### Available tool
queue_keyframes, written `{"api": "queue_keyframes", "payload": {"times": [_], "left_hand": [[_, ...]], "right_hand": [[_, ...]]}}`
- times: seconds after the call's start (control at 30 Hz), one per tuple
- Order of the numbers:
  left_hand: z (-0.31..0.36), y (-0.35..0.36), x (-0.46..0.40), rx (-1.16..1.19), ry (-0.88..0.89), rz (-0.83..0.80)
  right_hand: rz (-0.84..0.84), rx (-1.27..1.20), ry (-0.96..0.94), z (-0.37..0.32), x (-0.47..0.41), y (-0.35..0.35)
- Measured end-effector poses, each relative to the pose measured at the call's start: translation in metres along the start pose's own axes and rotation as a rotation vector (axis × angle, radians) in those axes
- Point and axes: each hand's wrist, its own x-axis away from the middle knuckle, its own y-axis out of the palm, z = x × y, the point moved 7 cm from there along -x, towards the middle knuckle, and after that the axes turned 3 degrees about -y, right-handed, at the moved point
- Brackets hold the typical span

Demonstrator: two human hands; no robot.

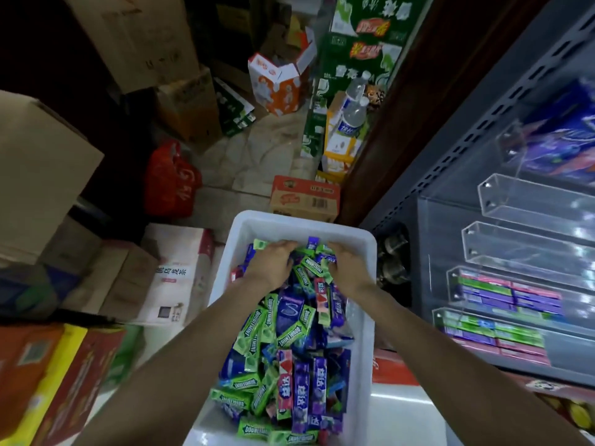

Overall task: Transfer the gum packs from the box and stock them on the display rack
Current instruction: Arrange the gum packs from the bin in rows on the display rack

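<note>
- Gum packs (pixel 283 358), green, purple, red, heaped loose in white box (pixel 363 317).
- Left hand (pixel 273 262) and right hand (pixel 349 268) both dug into far end of pile, fingers curled around packs.
- Display rack (pixel 515 252) at right, lower clear trays partly stocked.

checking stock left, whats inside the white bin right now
The white bin holds a loose heap of gum packs, green, purple, blue and red. The left hand and right hand dig in at its far end. The bin's floor is covered.
</note>
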Motion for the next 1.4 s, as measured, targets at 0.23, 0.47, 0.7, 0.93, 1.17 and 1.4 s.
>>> {"api": "queue_keyframes", "payload": {"times": [0.23, 0.47, 0.7, 0.93, 1.17, 1.4], "left_hand": [[-0.004, 0.014, -0.015, -0.171, 0.003, 0.047], [-0.004, 0.015, -0.025, -0.147, -0.026, 0.154], [0.004, 0.013, -0.024, -0.216, -0.016, 0.169], [0.009, 0.006, -0.018, -0.136, 0.058, 0.235], [0.020, -0.023, 0.018, 0.563, 0.088, 0.255], [0.068, -0.059, 0.049, 1.128, 0.007, 0.186]], "right_hand": [[0.139, 0.178, -0.027, -0.001, -0.013, -0.001], [0.259, 0.128, -0.079, -0.001, -0.009, -0.007], [0.406, -0.468, -0.011, 0.017, 0.009, -0.034], [0.319, -0.717, 0.087, 0.034, 0.008, -0.034], [0.321, -0.969, 0.082, 0.022, 0.031, -0.057], [0.335, -1.184, -0.096, 0.003, 0.088, -0.119]]}}
